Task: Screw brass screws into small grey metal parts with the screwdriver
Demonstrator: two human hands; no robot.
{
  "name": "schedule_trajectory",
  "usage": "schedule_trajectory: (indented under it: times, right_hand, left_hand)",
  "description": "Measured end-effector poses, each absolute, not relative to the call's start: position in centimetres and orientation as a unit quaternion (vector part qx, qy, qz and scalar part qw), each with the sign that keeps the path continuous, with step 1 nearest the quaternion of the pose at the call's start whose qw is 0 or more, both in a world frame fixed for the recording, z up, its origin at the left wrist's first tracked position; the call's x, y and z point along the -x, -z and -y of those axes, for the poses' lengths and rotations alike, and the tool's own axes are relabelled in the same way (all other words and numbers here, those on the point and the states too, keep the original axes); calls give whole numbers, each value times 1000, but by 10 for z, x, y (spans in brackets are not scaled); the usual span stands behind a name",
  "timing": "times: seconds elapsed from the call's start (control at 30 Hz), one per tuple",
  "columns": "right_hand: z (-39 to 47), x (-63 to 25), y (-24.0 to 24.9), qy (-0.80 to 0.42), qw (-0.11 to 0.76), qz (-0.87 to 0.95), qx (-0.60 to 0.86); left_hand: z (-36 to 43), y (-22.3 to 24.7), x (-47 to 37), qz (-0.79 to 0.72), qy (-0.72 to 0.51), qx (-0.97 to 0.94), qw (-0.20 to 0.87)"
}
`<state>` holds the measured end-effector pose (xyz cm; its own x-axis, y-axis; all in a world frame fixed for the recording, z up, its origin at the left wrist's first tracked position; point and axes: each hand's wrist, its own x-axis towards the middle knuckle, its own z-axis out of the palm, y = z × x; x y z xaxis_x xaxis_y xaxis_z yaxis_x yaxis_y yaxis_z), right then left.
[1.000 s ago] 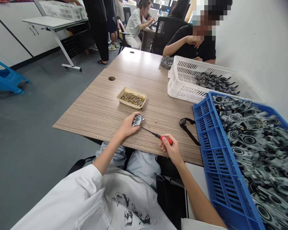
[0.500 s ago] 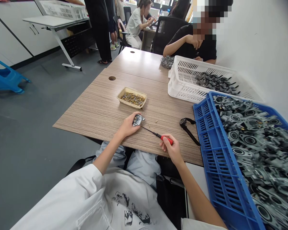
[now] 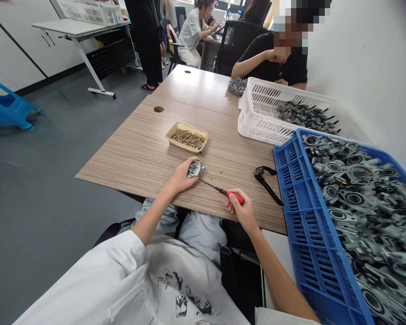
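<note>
My left grip [image 3: 183, 178] is clamped on 1 grey metal part [image 3: 196, 169] over the near side of the worktop [image 3: 128, 153]. My right grip [image 3: 240, 206] is closed around the red handle of 1 screwdriver [image 3: 220, 190]; its tip points towards the part's lower edge, contact not determinable. 2 small brass-coloured pins [image 3: 211, 176] lie loose just beyond the shaft. Further off stands 1 cream tray [image 3: 180, 146] of small metal pieces [image 3: 188, 139]. To the right: 1 black wristwatch [image 3: 258, 172], 1 blue crate [image 3: 293, 198] of castings [image 3: 362, 198], and 1 white crate [image 3: 258, 131].
</note>
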<state>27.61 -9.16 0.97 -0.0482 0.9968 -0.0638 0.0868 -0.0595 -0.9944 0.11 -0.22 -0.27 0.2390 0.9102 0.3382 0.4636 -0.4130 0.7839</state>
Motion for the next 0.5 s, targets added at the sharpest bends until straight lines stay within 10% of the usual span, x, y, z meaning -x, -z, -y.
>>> schedule_trajectory:
  times: [0.5]
  right_hand:
    - [96, -275, -6, -479, 417, 551, 541]
  left_hand:
    - [2, 3, -2, -467, -405, -736, 278]
